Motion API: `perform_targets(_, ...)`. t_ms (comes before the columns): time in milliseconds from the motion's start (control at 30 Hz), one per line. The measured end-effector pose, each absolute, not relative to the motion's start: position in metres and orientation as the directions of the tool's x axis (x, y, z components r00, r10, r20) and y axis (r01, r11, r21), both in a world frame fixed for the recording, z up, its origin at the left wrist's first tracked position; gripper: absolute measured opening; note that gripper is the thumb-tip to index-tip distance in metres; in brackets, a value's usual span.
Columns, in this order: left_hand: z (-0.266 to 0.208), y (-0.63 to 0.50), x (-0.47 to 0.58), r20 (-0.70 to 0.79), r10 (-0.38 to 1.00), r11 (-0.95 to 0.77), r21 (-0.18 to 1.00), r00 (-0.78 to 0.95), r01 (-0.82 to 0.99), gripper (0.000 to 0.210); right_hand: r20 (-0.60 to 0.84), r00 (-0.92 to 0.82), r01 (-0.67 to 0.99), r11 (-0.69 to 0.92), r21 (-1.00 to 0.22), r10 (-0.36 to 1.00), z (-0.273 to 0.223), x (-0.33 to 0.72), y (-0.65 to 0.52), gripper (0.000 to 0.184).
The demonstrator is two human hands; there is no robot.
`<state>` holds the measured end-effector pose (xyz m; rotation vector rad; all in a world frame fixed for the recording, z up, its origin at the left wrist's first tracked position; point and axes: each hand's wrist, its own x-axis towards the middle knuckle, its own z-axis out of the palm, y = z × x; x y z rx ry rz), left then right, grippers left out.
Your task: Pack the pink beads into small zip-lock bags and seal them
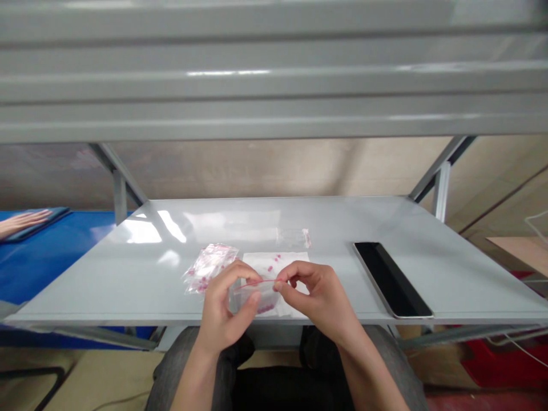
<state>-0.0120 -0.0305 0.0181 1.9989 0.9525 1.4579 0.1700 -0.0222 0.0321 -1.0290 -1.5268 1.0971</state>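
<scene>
A small clear zip bag (pixel 266 301) with a red strip along its top hangs upright above the front edge of the table, with small dark red pieces at its bottom. My right hand (pixel 311 288) pinches the right end of that strip between thumb and fingertips. At the strip's left part is my left hand (pixel 229 302), fingers curved and thumb apart from them; its fingertips touch or nearly touch the strip. Under and behind the bag lies a white sheet (pixel 295 257) with a few loose red pieces (pixel 274 264) on it.
A pile of filled clear bags (pixel 209 265) is to the left, and a flat clear bag (pixel 293 236) lies farther back. On the right rests a black tablet (pixel 393 279). A grey shelf (pixel 274 85) overhangs the table. Another person's hand (pixel 28 221) is at the far left.
</scene>
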Motion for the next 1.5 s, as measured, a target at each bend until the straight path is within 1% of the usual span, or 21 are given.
perform_targets(167, 0.022, -0.034, -0.005, 0.636, 0.744, -0.667, 0.688, 0.204, 0.288, 0.009, 0.307, -0.214, 0.211, 0.351, -0.912, 0.927, 0.039, 0.167, -0.027, 0.009)
perform_targets(333, 0.020, -0.033, -0.005, 0.655, 0.735, -0.677, 0.693, 0.176, 0.246, 0.013, 0.371, -0.232, 0.217, 0.419, -0.882, 0.899, 0.039, 0.165, -0.028, 0.010)
perform_targets(433, 0.018, -0.031, -0.007, 0.659, 0.727, -0.686, 0.692, 0.193, 0.224, 0.014, 0.376, -0.233, 0.222, 0.425, -0.877, 0.897, 0.040, 0.167, -0.029, 0.011)
perform_targets(533, 0.019, -0.031, -0.011, 0.649, 0.730, -0.684, 0.695, 0.214, 0.221, 0.013, 0.360, -0.220, 0.260, 0.411, -0.874, 0.906, 0.042, 0.172, -0.029, 0.010)
perform_targets(767, 0.020, -0.031, -0.013, 0.682, 0.705, -0.709, 0.674, 0.192, 0.208, 0.014, 0.367, -0.200, 0.303, 0.414, -0.858, 0.908, 0.048, 0.180, -0.029, 0.009)
perform_targets(900, 0.016, -0.028, -0.016, 0.664, 0.724, -0.690, 0.689, 0.187, 0.221, 0.014, 0.358, -0.194, 0.318, 0.404, -0.858, 0.913, 0.050, 0.184, -0.030, 0.010)
perform_targets(1067, 0.014, -0.026, -0.021, 0.684, 0.714, -0.700, 0.692, 0.151, 0.174, 0.015, 0.366, -0.170, 0.333, 0.403, -0.853, 0.915, 0.051, 0.189, -0.028, 0.009)
perform_targets(1200, 0.016, -0.028, -0.020, 0.668, 0.728, -0.685, 0.714, 0.153, 0.143, 0.013, 0.374, -0.194, 0.329, 0.419, -0.847, 0.907, 0.053, 0.191, -0.030, 0.009)
perform_targets(1300, 0.017, -0.029, -0.016, 0.645, 0.749, -0.660, 0.747, 0.152, 0.082, 0.010, 0.396, -0.250, 0.276, 0.457, -0.845, 0.884, 0.054, 0.191, -0.034, 0.007)
perform_targets(1400, 0.017, -0.031, -0.013, 0.643, 0.747, -0.655, 0.755, 0.168, 0.029, 0.011, 0.435, -0.285, 0.200, 0.497, -0.844, 0.854, 0.053, 0.186, -0.038, 0.025)
perform_targets(1433, 0.016, -0.031, -0.012, 0.646, 0.744, -0.659, 0.752, 0.169, 0.026, 0.012, 0.441, -0.290, 0.188, 0.502, -0.844, 0.850, 0.052, 0.183, -0.038, 0.027)
perform_targets(1500, 0.016, -0.031, -0.011, 0.655, 0.737, -0.668, 0.743, 0.165, 0.032, 0.013, 0.435, -0.305, 0.184, 0.501, -0.846, 0.847, 0.049, 0.175, -0.038, 0.022)
